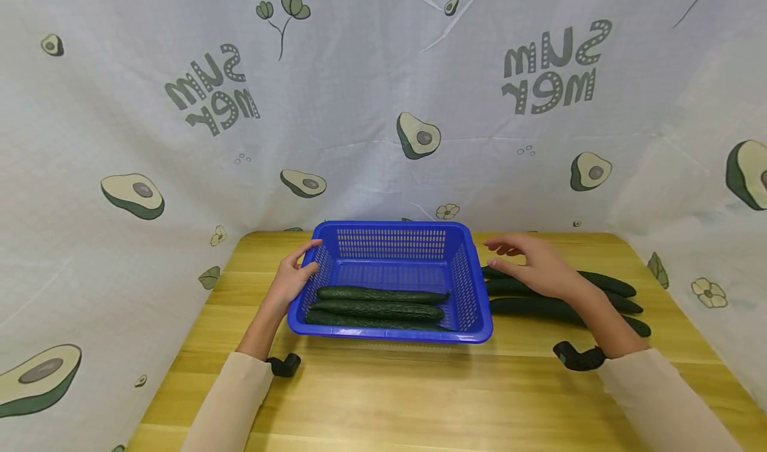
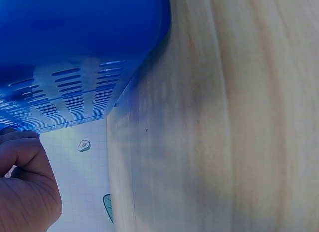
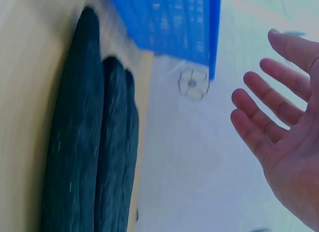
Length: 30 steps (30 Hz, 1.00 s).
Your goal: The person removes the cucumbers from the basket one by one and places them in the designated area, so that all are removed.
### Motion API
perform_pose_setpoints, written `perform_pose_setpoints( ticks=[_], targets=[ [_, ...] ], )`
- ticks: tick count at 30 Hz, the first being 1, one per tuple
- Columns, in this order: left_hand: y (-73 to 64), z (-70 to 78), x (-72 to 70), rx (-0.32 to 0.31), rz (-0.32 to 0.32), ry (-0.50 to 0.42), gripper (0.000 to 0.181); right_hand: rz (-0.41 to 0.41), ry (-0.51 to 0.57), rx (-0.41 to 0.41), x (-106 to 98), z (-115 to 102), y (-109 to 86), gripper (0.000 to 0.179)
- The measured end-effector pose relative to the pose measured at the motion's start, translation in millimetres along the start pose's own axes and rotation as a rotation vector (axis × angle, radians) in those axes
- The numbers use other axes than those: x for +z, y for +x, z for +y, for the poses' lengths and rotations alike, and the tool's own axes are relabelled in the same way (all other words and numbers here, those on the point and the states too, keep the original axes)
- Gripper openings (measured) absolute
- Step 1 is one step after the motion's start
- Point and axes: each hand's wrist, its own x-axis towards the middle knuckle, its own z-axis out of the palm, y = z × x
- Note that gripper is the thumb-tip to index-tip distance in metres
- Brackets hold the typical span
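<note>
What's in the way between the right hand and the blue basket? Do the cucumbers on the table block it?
Nothing visible blocks the right hand: there's just an open gap between it and the blue basket. The three cucumbers on the table lie lower than the hand.

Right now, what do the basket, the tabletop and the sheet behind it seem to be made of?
Basket: probably molded plastic, smooth and slightly glossy, given the regular slots and bright rim highlights.
Tabletop: wood or wood-look laminate with a soft sheen; grain-like streaks show, but I can't tell which.
Sheet: likely thin printed fabric, matte, judging by its creases and soft drape.
</note>
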Motion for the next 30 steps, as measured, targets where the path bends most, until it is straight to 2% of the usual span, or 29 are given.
perform_pose_setpoints(
  ticks=[15,23,30],
  targets=[
    [0.2,0.7,-0.3,-0.001,0.007,0.000,0.061,-0.096,0.103,-0.081,45,-39,37.0,0.047],
    [-0.8,1.8,0.7,0.007,0.006,0.007,0.060,-0.190,0.149,-0.110,71,-58,54.8,0.049],
    [10.5,-12.8,-2.0,0.006,0.008,0.001,0.060,-0.274,0.129,-0.146,92,-72,67.7,0.047]
  ],
)
